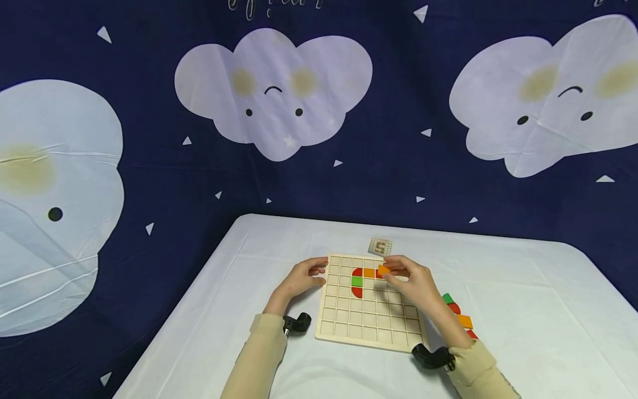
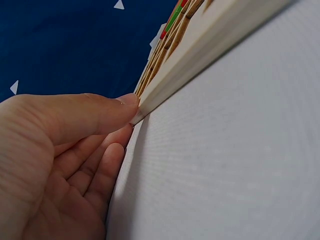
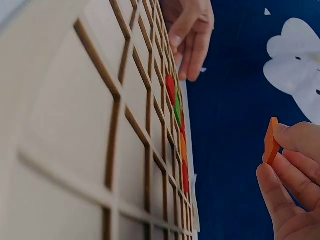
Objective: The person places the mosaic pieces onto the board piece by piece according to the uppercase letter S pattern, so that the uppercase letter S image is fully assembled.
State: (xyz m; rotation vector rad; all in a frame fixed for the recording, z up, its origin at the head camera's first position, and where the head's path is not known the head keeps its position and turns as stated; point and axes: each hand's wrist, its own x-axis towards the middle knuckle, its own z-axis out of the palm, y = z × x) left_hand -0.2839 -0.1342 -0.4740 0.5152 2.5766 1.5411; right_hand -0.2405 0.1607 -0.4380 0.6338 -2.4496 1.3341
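A pale wooden grid board lies on the table. My right hand holds an orange square tile between thumb and fingertips, raised over the far part of the board. Set in the grid's cells are a red rounded tile, an orange tile, a green tile and another red rounded tile. One more red tile sits partly hidden behind the held piece. Beside the board's left edge, my left hand rests with loosely bent fingers, its thumb tip touching the rim in the left wrist view.
A small card with a coloured grid pattern lies just behind the board. Right of the board, partly covered by the right forearm, are loose tiles: a green one, a red one, an orange one and another red one.
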